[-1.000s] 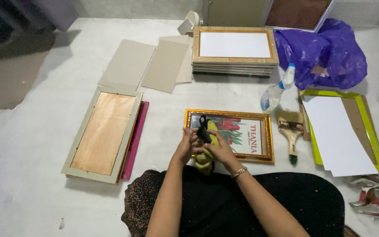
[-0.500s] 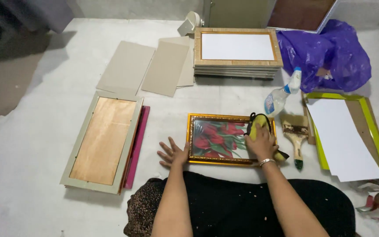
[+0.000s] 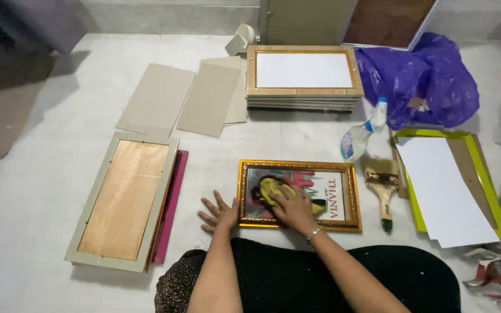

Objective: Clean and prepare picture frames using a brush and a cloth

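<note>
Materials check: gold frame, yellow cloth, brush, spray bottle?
Gold frame: shiny gilt moulding, wood or plastic underneath, cannot tell; the front reflects like glass. Yellow cloth: soft fabric, crumpled under the right hand. Brush: pale wooden handle, dirty bristles, green tip. Spray bottle: clear plastic, white and blue nozzle. Left hand rests flat beside the frame.

A pale cloth-covered floor meets a grey wall; a dark shadowed patch lies far left
</note>
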